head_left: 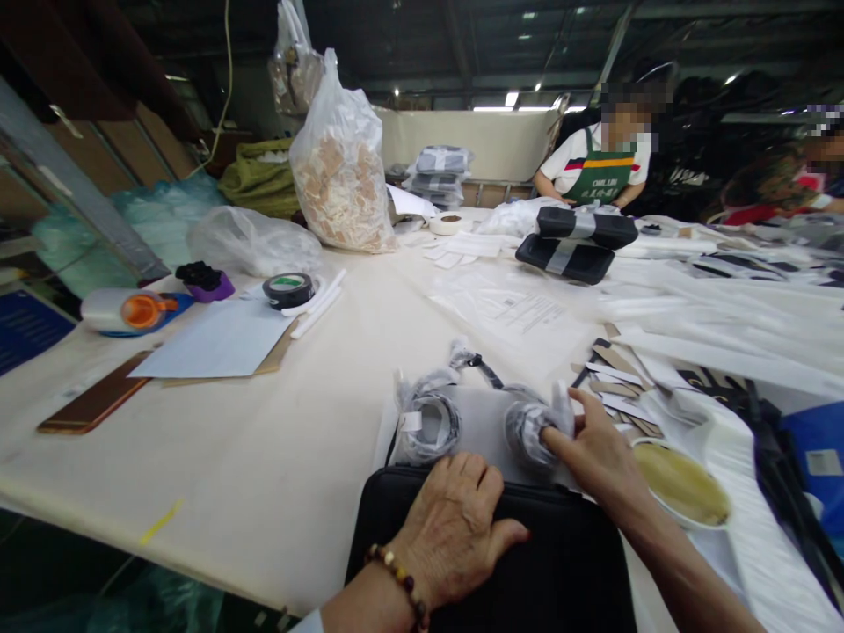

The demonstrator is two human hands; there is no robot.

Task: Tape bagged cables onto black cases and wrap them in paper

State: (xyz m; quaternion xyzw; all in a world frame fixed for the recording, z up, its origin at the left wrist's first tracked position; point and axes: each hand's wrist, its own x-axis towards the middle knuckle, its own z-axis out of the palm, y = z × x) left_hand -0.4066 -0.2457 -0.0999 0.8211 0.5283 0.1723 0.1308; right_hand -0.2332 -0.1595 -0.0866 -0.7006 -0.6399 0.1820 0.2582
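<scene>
A black zip-edged bag or case [541, 554] lies at the table's near edge. My left hand [454, 514], with a beaded bracelet at the wrist, rests palm down on it, thumb spread and fingers over its far edge. Beyond that edge lies a pale grey panel [478, 422] carrying two plastic-wrapped coils. The left coil [428, 426] has a small white tag. My right hand [586, 435] is closed on the right plastic-wrapped coil [527, 431], thumb in front and fingers behind. A short black strap with a buckle [484, 367] sticks out past the panel.
Scrap strips [620, 387] and a tape roll [682, 483] lie to the right. Two wrapped black cases [567, 255] sit farther back, near a co-worker in a green apron [600, 176]. On the left are paper sheets [217, 334], black tape [288, 290] and a brown phone-like slab [96, 396].
</scene>
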